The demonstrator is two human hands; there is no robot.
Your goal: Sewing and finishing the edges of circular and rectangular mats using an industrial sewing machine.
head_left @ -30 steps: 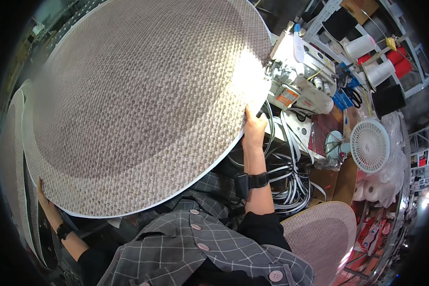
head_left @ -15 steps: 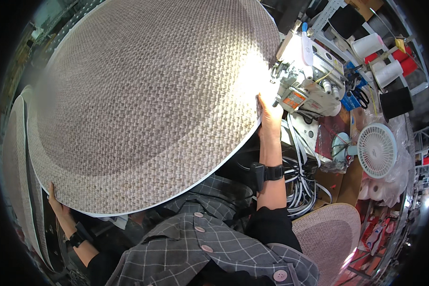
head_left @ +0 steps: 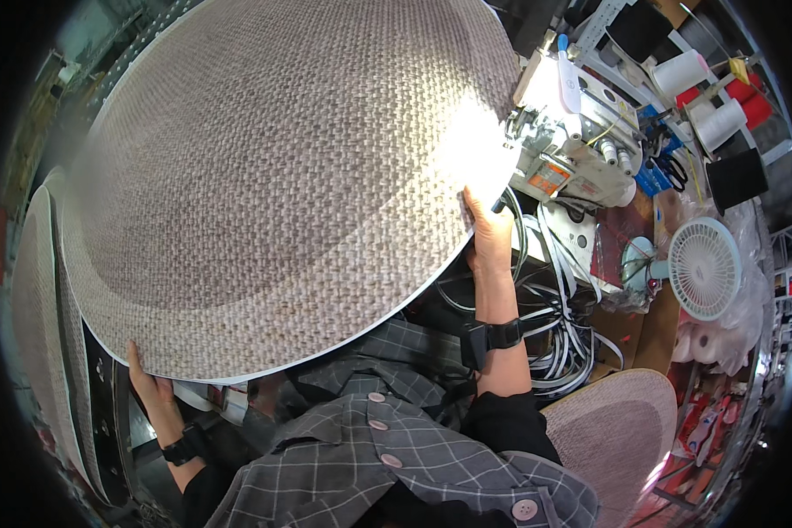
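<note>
A large oval mat (head_left: 282, 158) with a beige-grey woven pattern and white edge binding spreads before me, tilted across most of the view. My left hand (head_left: 152, 385) grips its near left rim, fingers on top. At the right rim my right hand (head_left: 491, 224) pinches the mat, thumb on the upper face and other fingers hidden below. Just beyond that hand stands a white sewing machine (head_left: 576, 150), where the mat's right edge meets the machine head. A bright lamp glare washes out the contact spot.
Loose loops of white binding tape (head_left: 565, 339) hang below the machine. Thread spools (head_left: 737, 180) and a small white fan (head_left: 704, 268) stand to the right. Another woven mat (head_left: 612, 431) lies at lower right; more mats (head_left: 40, 317) lean at far left.
The mat has shifted and turned slightly along the machine. My left hand has moved right along the near rim; my right hand sits a little nearer to me, still gripping.
</note>
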